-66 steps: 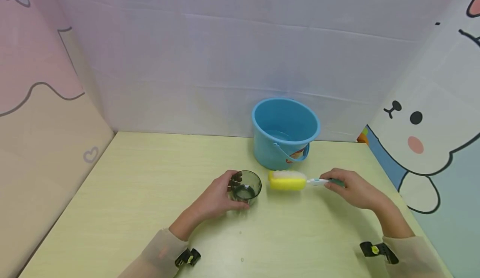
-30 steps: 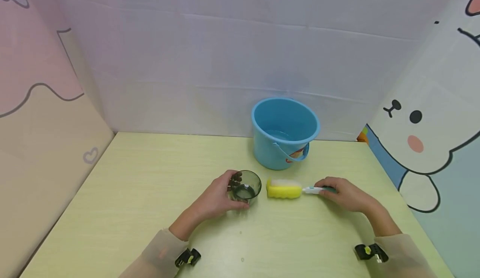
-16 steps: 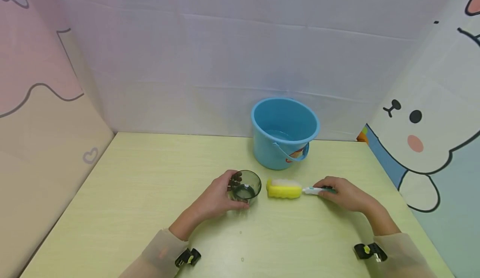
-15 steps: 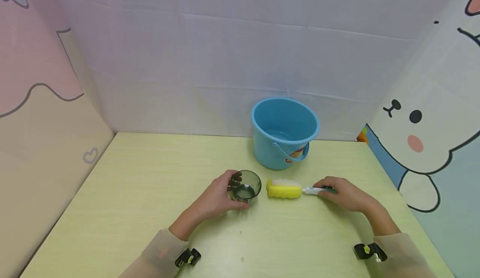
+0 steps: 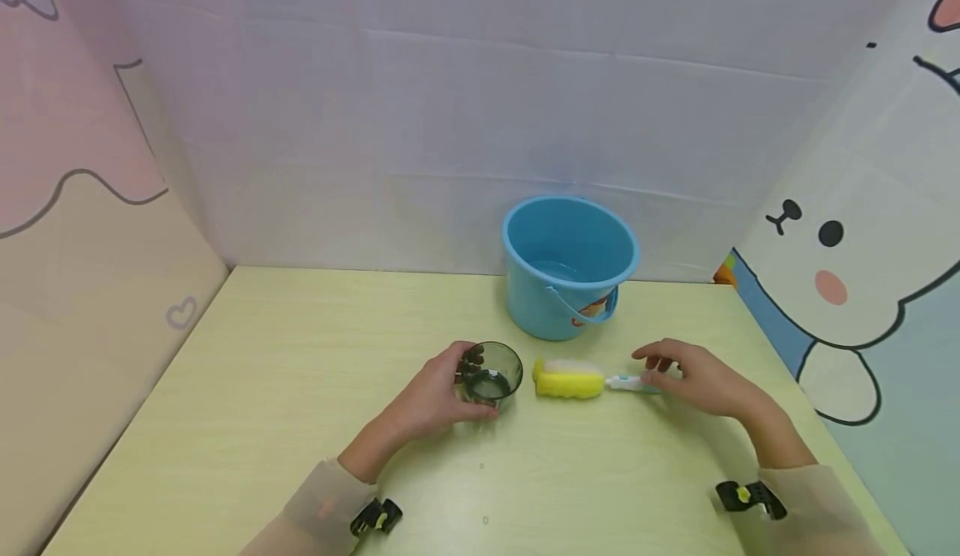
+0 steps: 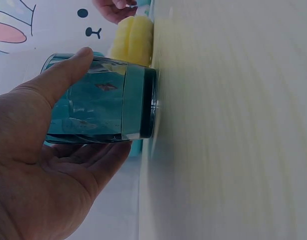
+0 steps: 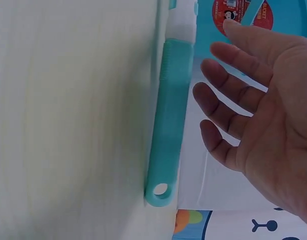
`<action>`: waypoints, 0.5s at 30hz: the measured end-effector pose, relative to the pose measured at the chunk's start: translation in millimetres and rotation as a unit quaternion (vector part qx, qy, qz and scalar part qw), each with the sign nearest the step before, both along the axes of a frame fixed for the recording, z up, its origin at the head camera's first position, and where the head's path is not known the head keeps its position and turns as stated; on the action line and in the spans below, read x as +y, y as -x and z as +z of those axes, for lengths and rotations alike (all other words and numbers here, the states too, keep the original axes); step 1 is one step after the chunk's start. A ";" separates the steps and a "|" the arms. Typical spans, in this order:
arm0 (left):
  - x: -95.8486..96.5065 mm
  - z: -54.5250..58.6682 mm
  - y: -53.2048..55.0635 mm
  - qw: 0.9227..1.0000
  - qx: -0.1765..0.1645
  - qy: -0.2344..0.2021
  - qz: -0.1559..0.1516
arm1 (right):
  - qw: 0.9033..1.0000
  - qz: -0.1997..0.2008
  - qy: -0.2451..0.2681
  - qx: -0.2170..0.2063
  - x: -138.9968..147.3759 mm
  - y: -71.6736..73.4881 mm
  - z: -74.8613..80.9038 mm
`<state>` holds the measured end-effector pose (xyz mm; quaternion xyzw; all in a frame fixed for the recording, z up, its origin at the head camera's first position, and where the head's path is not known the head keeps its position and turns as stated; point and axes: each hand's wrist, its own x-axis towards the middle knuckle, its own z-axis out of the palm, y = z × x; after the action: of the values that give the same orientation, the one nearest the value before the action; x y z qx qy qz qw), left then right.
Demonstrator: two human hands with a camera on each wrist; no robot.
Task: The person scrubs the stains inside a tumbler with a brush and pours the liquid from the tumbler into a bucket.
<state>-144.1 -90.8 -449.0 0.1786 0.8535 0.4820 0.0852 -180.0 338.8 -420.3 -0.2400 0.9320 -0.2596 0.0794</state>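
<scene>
My left hand (image 5: 431, 393) holds a dark, see-through glass cup (image 5: 504, 373) upright at the middle of the table, thumb on the near side. In the left wrist view the cup (image 6: 93, 102) sits between thumb and fingers, its base at the tabletop. Just right of it lies a sponge brush with a yellow head (image 5: 567, 384). My right hand (image 5: 701, 379) hovers over the brush's handle, fingers loosely bent. The right wrist view shows the teal handle (image 7: 171, 115) on the table with a gap between it and the fingers of the right hand (image 7: 258, 100).
A light blue bucket (image 5: 558, 310) with its handle hanging down stands behind the brush, near the back wall. Pale wood-grain tabletop (image 5: 300, 356) spreads to the left. Cartoon-printed sheets hang at both sides.
The brush has come down nearer to me, beside the cup, and lies on the table. My right hand has let go of its handle and risen off it. The left hand has stayed put.
</scene>
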 end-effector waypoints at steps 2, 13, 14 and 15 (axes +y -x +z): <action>-0.2 0.1 0.0 1.000 0.000 0.002 0.001 | 1.000 -0.001 0.008 0.015 0.0 0.1 5.5; -0.3 0.4 -0.5 1.000 0.002 0.002 -0.002 | 0.996 -0.046 0.047 0.055 -7.5 10.5 39.0; -0.3 0.3 -0.3 1.000 0.003 0.002 -0.003 | 0.996 -0.050 0.049 0.056 -8.1 11.9 42.2; -0.2 0.4 -0.3 1.000 0.003 0.001 -0.003 | 0.996 -0.054 0.053 0.055 -8.9 13.6 45.4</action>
<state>-143.8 -91.0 -448.6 0.1825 0.8536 0.4805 0.0848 -193.7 329.8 -374.9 -0.2070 0.9314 -0.2994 0.0014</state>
